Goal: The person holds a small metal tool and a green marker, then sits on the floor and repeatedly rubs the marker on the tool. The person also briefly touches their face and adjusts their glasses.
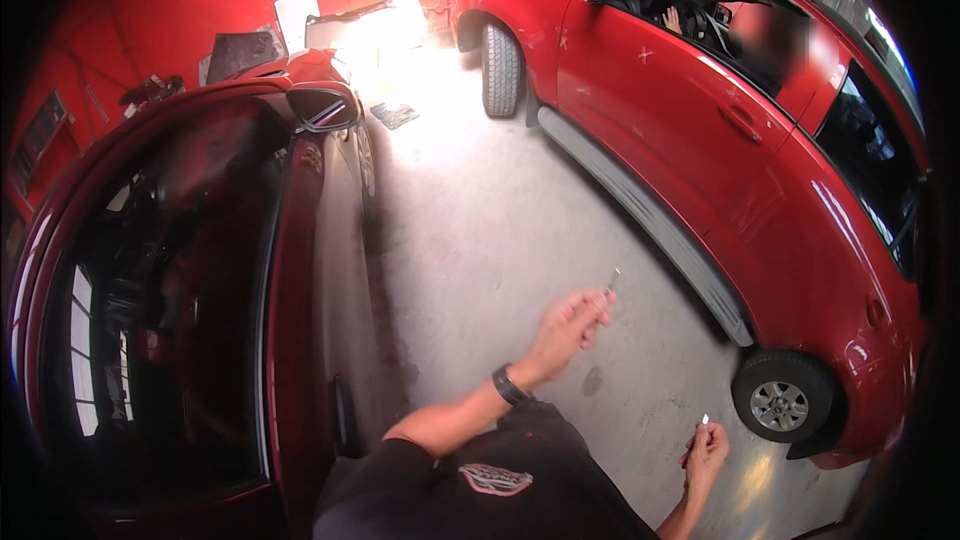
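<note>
My left hand (572,328), with a black band at the wrist, is raised in front of me. Its fingers are pinched on a thin, slim object (615,278) with a bright tip, too small to name. Lower and to the right, my right hand (706,452) is closed on a small white piece (705,419) that sticks up between thumb and fingers. Both hands are in the air above the grey floor, apart from each other and from the cars.
A red pickup-like vehicle (640,110) stands on the right, with a grey side step (640,215) and a person at its open window. A dark red car (300,340) with a side mirror (323,109) is close on my left. Panels (240,55) lean by the red wall.
</note>
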